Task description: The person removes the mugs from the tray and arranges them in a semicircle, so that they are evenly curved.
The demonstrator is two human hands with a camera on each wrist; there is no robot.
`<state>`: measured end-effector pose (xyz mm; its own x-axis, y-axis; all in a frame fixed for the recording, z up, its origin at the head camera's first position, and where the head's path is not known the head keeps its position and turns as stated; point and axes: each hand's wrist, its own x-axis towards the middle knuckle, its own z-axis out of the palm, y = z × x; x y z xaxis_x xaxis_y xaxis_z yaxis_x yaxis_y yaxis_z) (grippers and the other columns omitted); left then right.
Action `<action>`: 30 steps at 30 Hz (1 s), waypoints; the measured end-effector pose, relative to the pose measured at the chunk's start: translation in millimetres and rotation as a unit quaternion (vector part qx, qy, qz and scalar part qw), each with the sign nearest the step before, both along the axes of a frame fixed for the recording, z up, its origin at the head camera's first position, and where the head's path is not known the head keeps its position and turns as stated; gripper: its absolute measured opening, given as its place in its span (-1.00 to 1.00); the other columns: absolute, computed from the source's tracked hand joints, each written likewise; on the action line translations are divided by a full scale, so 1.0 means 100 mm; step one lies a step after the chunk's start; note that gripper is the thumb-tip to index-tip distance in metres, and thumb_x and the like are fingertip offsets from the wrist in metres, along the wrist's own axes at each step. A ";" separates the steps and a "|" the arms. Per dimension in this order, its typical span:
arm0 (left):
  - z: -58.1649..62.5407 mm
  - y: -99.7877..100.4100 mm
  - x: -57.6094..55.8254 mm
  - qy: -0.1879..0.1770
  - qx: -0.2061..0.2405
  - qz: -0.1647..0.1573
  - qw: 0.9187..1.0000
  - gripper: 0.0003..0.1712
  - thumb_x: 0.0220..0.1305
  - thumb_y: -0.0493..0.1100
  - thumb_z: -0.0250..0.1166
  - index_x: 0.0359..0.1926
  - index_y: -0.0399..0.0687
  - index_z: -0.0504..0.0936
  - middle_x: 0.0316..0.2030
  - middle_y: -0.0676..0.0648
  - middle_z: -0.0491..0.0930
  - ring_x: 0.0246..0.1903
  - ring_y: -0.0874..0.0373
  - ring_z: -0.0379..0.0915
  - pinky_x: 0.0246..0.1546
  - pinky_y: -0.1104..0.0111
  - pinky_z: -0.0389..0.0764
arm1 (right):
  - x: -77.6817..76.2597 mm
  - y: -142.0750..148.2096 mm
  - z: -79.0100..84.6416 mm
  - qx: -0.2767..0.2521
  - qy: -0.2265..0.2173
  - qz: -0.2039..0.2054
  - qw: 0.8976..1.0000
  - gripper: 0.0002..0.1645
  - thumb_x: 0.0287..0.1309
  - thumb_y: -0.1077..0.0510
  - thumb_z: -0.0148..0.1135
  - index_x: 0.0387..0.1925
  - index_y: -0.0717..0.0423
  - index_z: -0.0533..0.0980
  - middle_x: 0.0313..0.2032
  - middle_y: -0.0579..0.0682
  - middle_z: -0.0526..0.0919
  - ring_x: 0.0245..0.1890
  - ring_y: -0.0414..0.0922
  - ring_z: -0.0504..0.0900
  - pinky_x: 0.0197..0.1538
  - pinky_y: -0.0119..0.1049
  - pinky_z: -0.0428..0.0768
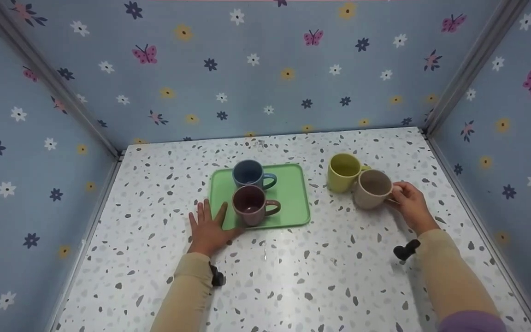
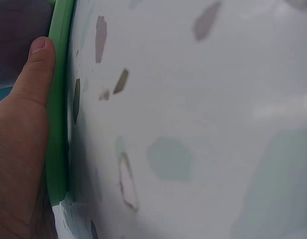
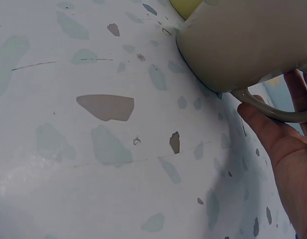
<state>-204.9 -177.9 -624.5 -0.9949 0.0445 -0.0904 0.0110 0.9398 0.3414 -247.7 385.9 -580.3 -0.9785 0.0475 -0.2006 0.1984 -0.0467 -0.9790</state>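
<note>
Mugs (image 1: 368, 196) number four, two on one tray (image 1: 292, 196); right grip (image 1: 412, 206) pinches another, left grip (image 1: 210, 233) spread.

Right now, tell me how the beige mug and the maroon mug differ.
The beige mug is pale, while the maroon mug is dark reddish. The maroon mug is on the green tray; the beige mug is off it, next to the yellow mug. The right hand holds the beige mug by its handle, while no hand grips the maroon mug's handle. Both have one handle, pointing right in the head view.
</note>
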 end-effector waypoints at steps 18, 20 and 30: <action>0.02 0.00 0.01 0.005 -0.008 -0.007 1.000 0.18 0.12 0.65 0.11 0.59 0.15 0.11 0.56 -0.43 -0.34 0.54 -0.38 -0.51 0.43 -0.28 -0.46 | -0.01 0.02 -0.13 0.008 0.033 -0.007 0.999 -0.67 0.44 0.06 0.16 0.10 0.16 0.43 0.00 -0.16 0.63 0.03 -0.26 0.64 0.23 -0.25 0.55; 0.02 0.00 0.01 0.004 -0.008 -0.007 1.000 0.18 0.12 0.65 0.11 0.59 0.15 0.10 0.56 -0.43 -0.35 0.54 -0.38 -0.51 0.43 -0.29 -0.47 | -0.03 0.02 -0.13 0.016 0.023 -0.012 1.000 -0.69 0.46 0.09 0.13 0.11 0.14 0.44 0.00 -0.17 0.62 0.05 -0.26 0.62 0.26 -0.24 0.52; -0.01 0.00 0.00 0.005 -0.012 -0.003 1.000 0.20 0.11 0.70 0.04 0.60 0.18 0.08 0.56 -0.42 -0.37 0.53 -0.37 -0.54 0.43 -0.28 -0.48 | -0.06 0.02 -0.13 0.021 0.014 -0.029 0.999 -0.64 0.47 0.13 0.12 0.16 0.25 0.40 0.03 -0.13 0.61 0.09 -0.20 0.60 0.25 -0.30 0.50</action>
<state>-204.7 -178.3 -625.9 -0.9955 0.0492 -0.0816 0.0207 0.9477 0.3184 -253.5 387.9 -592.8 -0.9792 0.1113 -0.1697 0.1690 -0.0158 -0.9855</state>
